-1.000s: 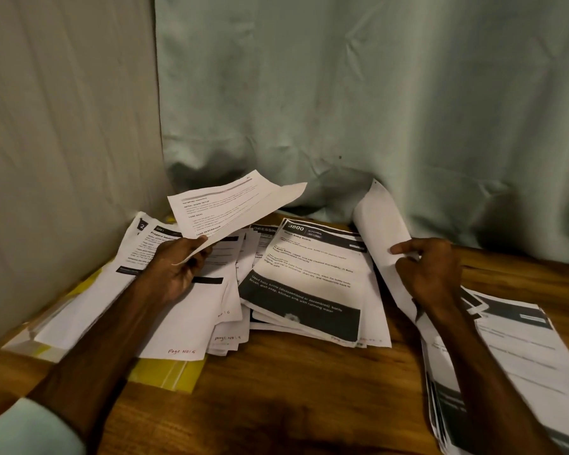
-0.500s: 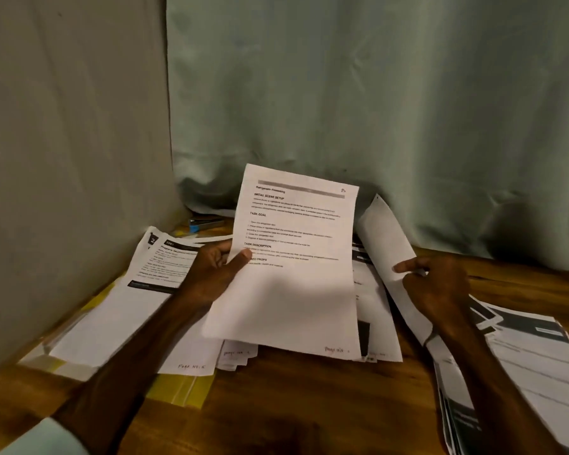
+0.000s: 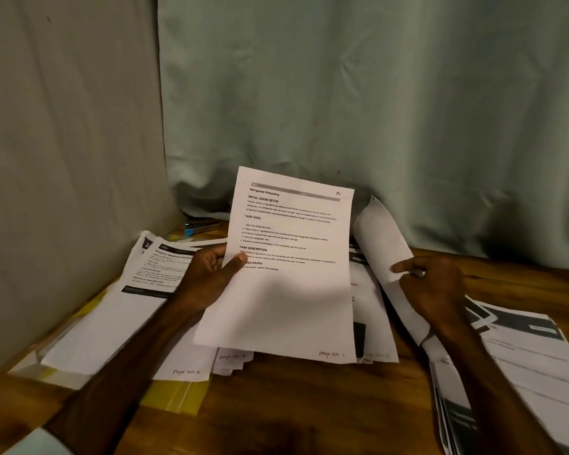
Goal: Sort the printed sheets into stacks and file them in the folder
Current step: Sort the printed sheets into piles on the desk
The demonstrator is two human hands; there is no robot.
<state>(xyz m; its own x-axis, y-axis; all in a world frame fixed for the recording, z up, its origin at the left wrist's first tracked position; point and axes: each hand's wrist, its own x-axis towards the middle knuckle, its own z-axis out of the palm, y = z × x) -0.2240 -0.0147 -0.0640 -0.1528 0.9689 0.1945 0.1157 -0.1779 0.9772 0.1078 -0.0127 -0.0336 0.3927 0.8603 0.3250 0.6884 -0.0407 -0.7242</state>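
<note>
Printed white sheet (image 3: pixel 286 274), headed "Refrigerator Restocking": held raised over the middle of the brown wooden table (image 3: pixel 309 418), text facing the wearer, lower half bowing forward, with a handwritten page note at its bottom right corner. The left hand (image 3: pixel 207 280) grips its left edge, thumb across the front and fingers curled behind. Beneath it lies the fanned middle pile of black-banded printed pages (image 3: pixel 373 323), edges uneven and mostly hidden by the raised sheet. Just beside it, the right hand (image 3: pixel 436 290) pinches a curled blank-backed white sheet (image 3: pixel 380 244), index finger laid straight along it and the remaining fingers folded. That sheet rises from the right-hand stack of dark-headed pages (image 3: pixel 523 359), which runs out of the frame at the lower right. To the left is a slanted pile of pages with a numbered black header (image 3: pixel 138 290), lying on top of the yellow plastic folder (image 3: pixel 174 394), of which only corners show. Behind it is a blue stapler (image 3: pixel 199 227), against the pale green curtain (image 3: pixel 375 93). Hazards, as judged: a one-edge grip lets the raised sheet flop or crease. The piles touch and overlap, so a page could land in the wrong stack or cover a page note. Lifting the curled sheet may drag its neighbours askew. Freeing the buried folder would likely upset the pile resting on it.
</note>
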